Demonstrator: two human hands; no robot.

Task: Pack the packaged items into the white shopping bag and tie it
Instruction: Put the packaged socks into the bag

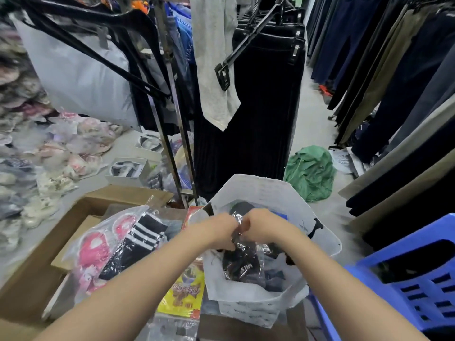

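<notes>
Bag (248,190), white, is standing open at centre, its mouth facing up between a box (37,262) on the left and a blue stool (418,286) on the right. Sock packs (118,244) are lying in the box. Left hand (216,233) and right hand (261,226) are meeting over the mouth, both pinching a clear-wrapped dark packet (242,259) that is hanging partly inside the bag.

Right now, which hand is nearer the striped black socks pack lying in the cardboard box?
Left. The left hand sits just right of the striped socks pack; the right hand is farther right, over the white bag.
</notes>
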